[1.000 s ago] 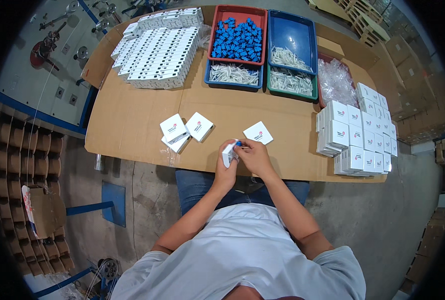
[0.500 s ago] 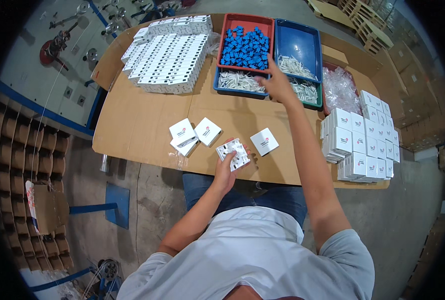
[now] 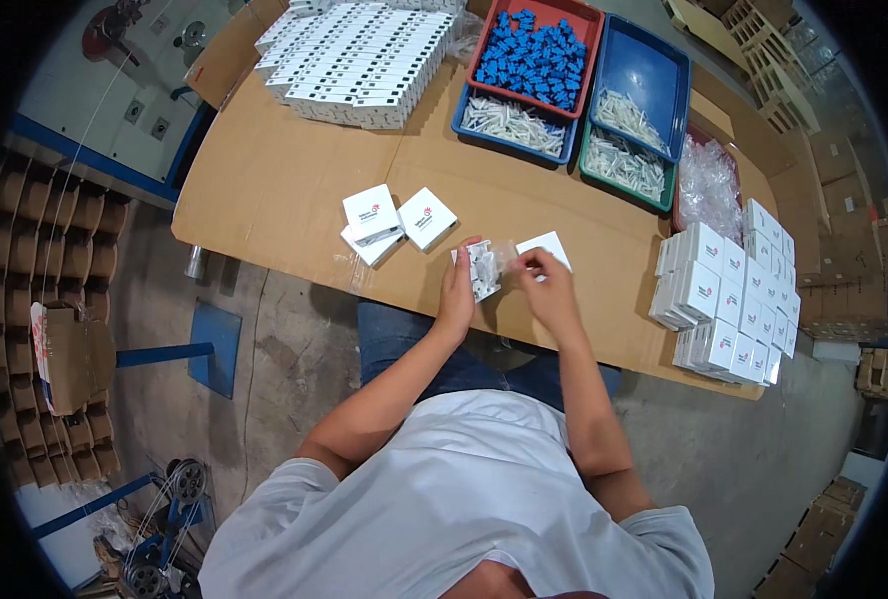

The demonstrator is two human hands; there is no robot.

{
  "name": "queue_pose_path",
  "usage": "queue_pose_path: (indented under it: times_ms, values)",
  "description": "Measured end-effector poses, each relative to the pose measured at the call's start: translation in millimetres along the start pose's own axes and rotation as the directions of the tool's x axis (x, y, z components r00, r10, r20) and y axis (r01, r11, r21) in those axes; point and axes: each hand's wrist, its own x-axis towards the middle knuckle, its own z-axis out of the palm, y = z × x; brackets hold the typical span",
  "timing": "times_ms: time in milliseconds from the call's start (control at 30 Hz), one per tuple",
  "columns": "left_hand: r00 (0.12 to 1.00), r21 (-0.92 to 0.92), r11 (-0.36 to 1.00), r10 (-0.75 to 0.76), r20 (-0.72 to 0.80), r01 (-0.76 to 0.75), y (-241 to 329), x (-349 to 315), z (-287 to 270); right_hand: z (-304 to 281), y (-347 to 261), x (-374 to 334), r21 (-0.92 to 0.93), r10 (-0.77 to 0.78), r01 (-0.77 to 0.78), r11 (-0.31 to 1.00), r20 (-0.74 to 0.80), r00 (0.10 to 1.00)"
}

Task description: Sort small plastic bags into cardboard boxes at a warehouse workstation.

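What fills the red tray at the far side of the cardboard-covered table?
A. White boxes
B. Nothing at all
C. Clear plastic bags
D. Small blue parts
D: the red tray is heaped with small blue parts, while the white boxes are stacked at the person's right.

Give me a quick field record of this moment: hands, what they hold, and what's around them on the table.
left hand: holds a small clear bag of white parts
right hand: pinches the bag's right edge
nearest: flat white box just behind the right hand
left of hands: three small white boxes
right: stack of white boxes
far side: red tray of blue parts, blue tray
surface: cardboard-covered table
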Motion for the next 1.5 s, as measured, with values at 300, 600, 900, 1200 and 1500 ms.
queue_pose_path:
  times_ms: [300, 600, 900, 1200, 1500]
  values:
    - [0.884, 0.819, 0.563, 0.432, -0.177, -0.111, -0.3, -6.0, -10.4, -4.5, -24.2, 44.7, -0.475, -0.237, 0.140, 0.869, -0.149, 0.960]
    - [0.889, 0.834, 0.530, 0.444, -0.116, -0.156, 3.9, -56.9, -37.0, 116.4, -71.9, 86.1, -0.686, -0.031, 0.266, 0.677, 0.335, 0.942]
    - [0.953, -0.016, 0.985, -0.170, -0.251, 0.172, 63.6, -37.2, -49.4, 36.6, -60.3, 84.3, -0.057, -0.214, 0.269, 0.961, 0.462, 0.861]
    - [0.892, -0.347, 0.836, -0.324, 0.315, 0.426, 89.1, -38.2, 14.0, 8.5, -86.7, -0.1, -0.094, -0.385, 0.460, 0.883, 0.417, 0.823]
    - [0.874, -0.269, 0.857, -0.338, 0.348, 0.439, 76.0, -58.0, 34.2, 2.3, -52.5, -15.0, -0.074, -0.534, 0.584, 0.808, 0.325, 0.780]
